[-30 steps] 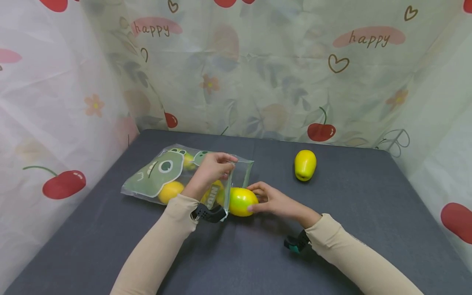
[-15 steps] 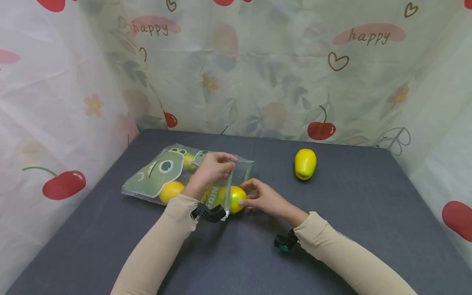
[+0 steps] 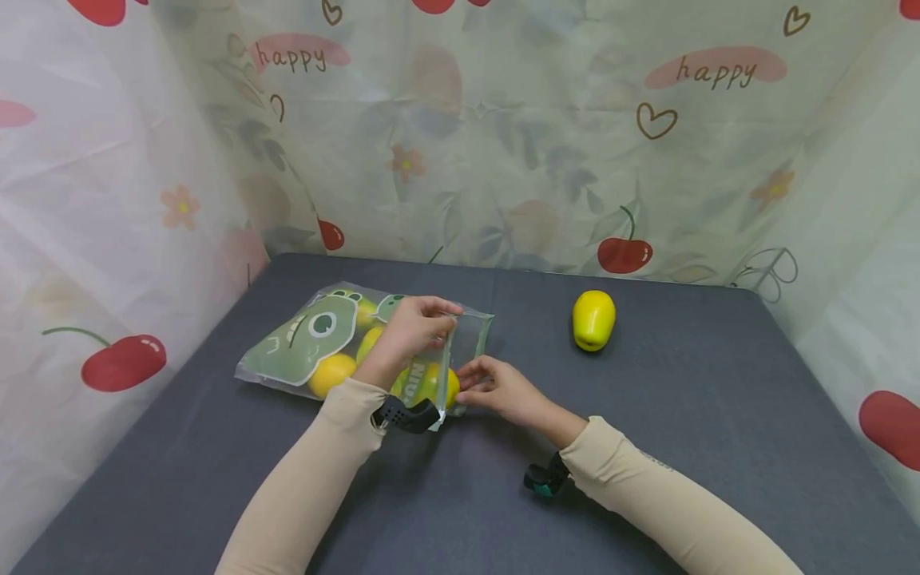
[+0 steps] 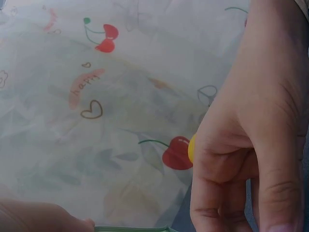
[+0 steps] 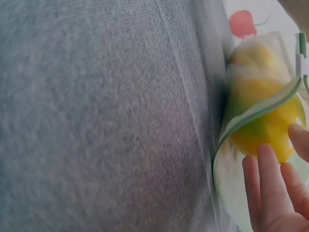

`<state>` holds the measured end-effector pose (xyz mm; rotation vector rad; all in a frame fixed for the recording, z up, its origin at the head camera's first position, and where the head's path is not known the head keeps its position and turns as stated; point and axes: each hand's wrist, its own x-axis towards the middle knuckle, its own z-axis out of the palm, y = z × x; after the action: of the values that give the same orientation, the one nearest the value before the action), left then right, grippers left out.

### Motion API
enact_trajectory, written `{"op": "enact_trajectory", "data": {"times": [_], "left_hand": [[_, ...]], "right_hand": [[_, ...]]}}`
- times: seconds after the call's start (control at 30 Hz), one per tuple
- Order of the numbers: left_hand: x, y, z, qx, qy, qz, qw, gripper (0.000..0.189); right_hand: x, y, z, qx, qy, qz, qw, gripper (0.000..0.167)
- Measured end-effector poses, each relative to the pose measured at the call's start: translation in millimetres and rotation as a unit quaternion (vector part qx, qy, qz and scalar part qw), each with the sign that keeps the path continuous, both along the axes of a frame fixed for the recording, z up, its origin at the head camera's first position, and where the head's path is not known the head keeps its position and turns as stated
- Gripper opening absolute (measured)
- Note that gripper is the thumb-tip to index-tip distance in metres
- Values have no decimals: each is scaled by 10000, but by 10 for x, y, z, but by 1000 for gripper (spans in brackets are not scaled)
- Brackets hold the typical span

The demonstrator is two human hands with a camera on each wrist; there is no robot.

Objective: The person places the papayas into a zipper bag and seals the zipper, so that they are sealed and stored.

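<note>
A clear zip bag (image 3: 291, 351) with a green cartoon animal lies on its side on the dark table, its mouth to the right. My left hand (image 3: 407, 334) pinches the upper edge of the mouth. Several yellow fruits show through the plastic, among them one (image 3: 333, 374) at the front. Just inside the opening is a yellow-green mango (image 5: 270, 130), mostly within the bag. The extended fingers (image 5: 270, 183) and thumb of my right hand (image 3: 513, 395) touch its outer end. The left wrist view hides what the left fingertips hold.
Another long yellow fruit (image 3: 594, 319) stands alone on the table (image 3: 683, 383) toward the back right. Printed curtains (image 3: 481, 160) enclose the back and sides. A black wrist device (image 3: 406, 414) is strapped to each arm.
My right hand has moved left, sliding the mango from outside the mouth into the bag, and its fingers have loosened around it. My left hand keeps its place on the bag's edge.
</note>
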<state>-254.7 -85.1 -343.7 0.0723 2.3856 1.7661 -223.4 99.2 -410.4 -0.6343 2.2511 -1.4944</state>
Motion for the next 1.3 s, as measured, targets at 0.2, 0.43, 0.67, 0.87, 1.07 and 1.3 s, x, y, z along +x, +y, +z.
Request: {"op": "enact_trajectory", "data": {"times": [0.2,0.43,0.67,0.87,1.07,1.3], "left_hand": [[-10,-4,-8,8,-12,24,10000,21],[-12,-10,-12,2,-52,26,10000,21],[6,-6,4,3,-37,55,10000,21],[1,2,1,89,-118,104,9998,21],[-6,-1,-10,138,-59,88,9998,21],[-9,-5,-17,277,-26,18,9996,22]], "right_hand": [[15,-30,-18,45,52,148,9999,36],[20,-31,-16,87,20,156,9998,36],[3,5,10,190,44,121,9997,39],[-56,159,120,-25,117,-227,9997,44],[-120,410,302,-248,194,-660,9973,44],[-177,741,523,-327,381,-1211,9914,46]]}}
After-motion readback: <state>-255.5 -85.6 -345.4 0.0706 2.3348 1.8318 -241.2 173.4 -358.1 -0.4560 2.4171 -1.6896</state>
